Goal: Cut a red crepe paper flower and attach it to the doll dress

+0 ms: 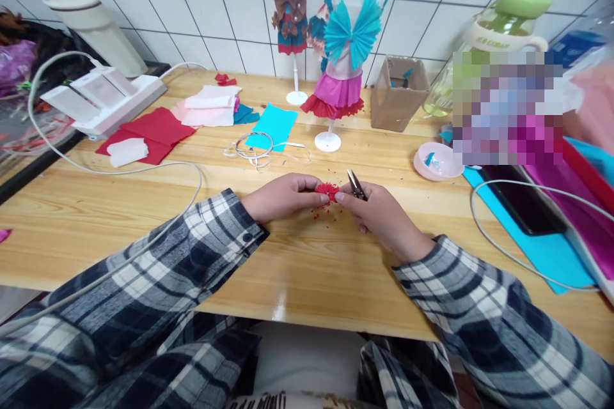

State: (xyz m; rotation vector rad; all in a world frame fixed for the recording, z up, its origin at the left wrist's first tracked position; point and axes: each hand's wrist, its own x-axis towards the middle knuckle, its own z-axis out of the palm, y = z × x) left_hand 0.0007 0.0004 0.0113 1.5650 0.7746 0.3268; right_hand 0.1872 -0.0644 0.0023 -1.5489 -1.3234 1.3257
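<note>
A small fringed red paper piece is pinched between my two hands above the wooden table. My left hand grips its left side with thumb and fingers. At its right edge are the thumb and fingertip of my right hand, which also holds small scissors, their pointed blades sticking up and slightly apart. Tiny red scraps lie on the table around and below the paper piece.
Behind stand two dressed mannequins and a cardboard box. Red paper, a blue sheet and coiled string lie left of centre. A pink bowl and phone are right; a white cable crosses left.
</note>
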